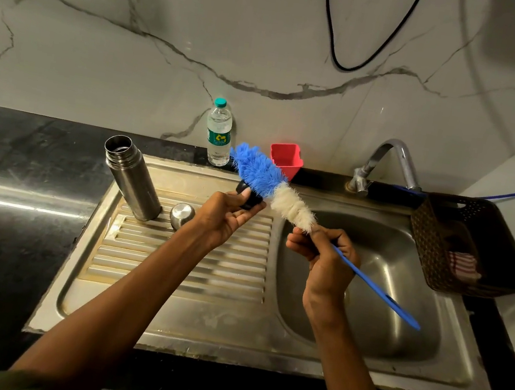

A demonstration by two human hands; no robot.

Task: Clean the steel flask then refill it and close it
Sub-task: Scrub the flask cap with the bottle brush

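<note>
Flask point(133, 178) stood open on the ribbed drainboard point(179, 263) left of centre, its long axis nearly upright, mouth leaning toward the upper left of the frame. Beside its base lay a round steel cap point(181, 215). The left hand point(226, 215) had its grip closed on a black stopper point(248, 197); the right hand point(328, 259) gripped a blue-and-white brush point(271, 182), bristles pointing up-left, handle down-right over the sink basin point(375, 312). A water bottle point(218, 134) behind carried a green label, unreadable.
</note>
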